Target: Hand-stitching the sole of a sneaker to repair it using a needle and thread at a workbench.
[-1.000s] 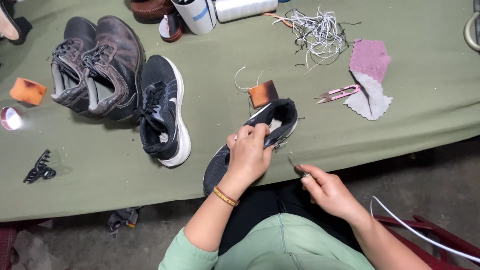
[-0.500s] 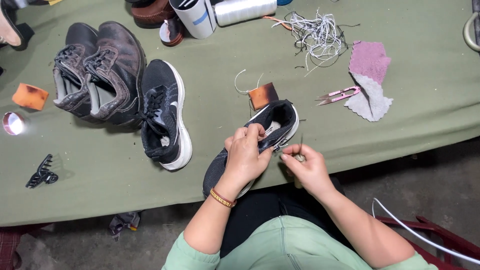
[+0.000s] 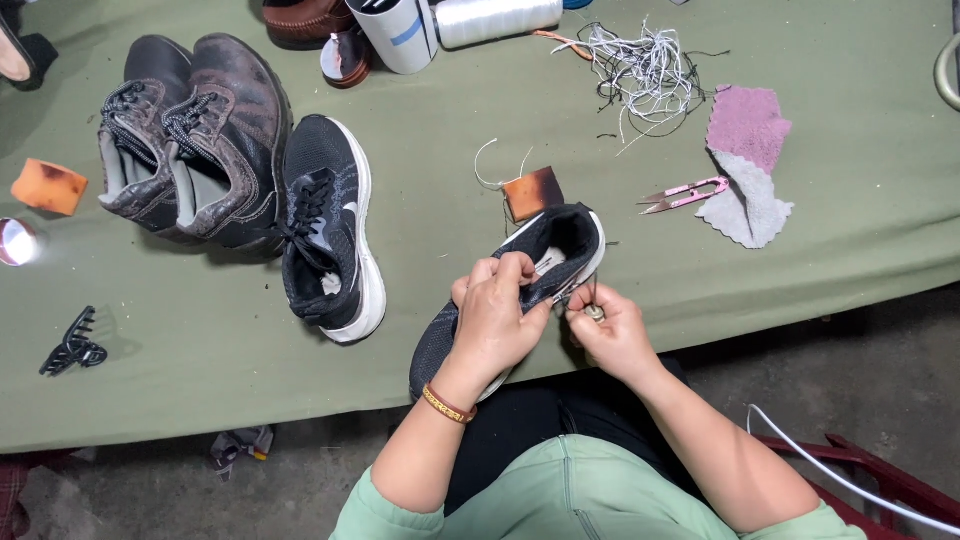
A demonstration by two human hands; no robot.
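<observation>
The left hand (image 3: 497, 318) closes over the collar of a black mesh sneaker (image 3: 560, 245), fingers curled on its upper and thumb against the side facing the person. The right hand (image 3: 612, 335) pinches a small metal sewing tool (image 3: 594, 306), its thin shaft standing up from the fingertips just beside the shoe's white-edged rim; whether the tip is in the fabric cannot be told. The sneaker lies across the near edge of the green cloth-covered tabletop (image 3: 820, 250), its long axis slanting from the near left to the far right, with the open heel end on the cloth pointing away and to the right and the toe end overhanging towards the lap. Its upper is a soft woven knit, the lining pale grey.

Touching the far end of the shoe sits a small brown block (image 3: 531, 193) with a loop of white thread (image 3: 490, 160) beside it. To the left, well apart, lies the matching black sneaker (image 3: 330, 240) with a white sole, laces up, next to a pair of scuffed brown leather shoes (image 3: 195, 135). To the right lie pink thread snips (image 3: 685, 195) and pink and grey fabric scraps (image 3: 748, 160). Near the far edge sit a tangle of white cord offcuts (image 3: 645, 65) and a spool of white thread (image 3: 497, 18). A black hair claw (image 3: 72, 345) lies near the left edge.
</observation>
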